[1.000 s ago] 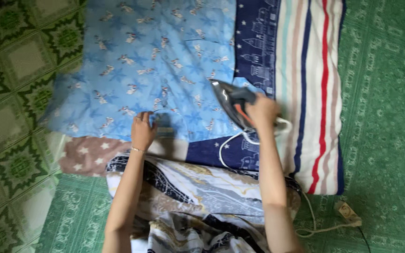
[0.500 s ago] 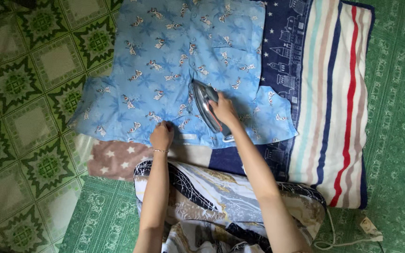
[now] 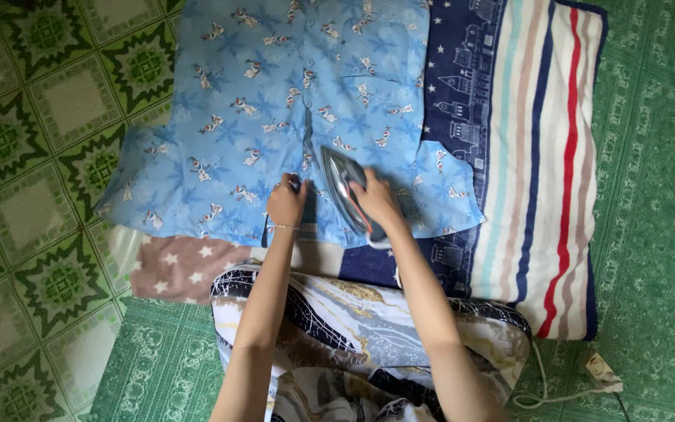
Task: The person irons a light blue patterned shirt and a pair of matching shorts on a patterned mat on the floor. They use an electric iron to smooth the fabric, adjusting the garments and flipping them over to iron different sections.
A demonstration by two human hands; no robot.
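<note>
Right hand (image 3: 376,201) wrapped shut around the handle of the iron (image 3: 345,191), set on the near middle of the blue printed shirt (image 3: 275,101). Left hand (image 3: 286,202) just left of it, fingers curled, pressing the fabric flat. Striped blanket (image 3: 541,156) underneath, stretching right.

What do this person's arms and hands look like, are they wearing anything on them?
Both forearms are bare, with no sleeves in view and no gloves. The left hand has a thin, pale bracelet around the wrist. The right hand shows no bracelet or watch. Any rings are too small to make out.
</note>
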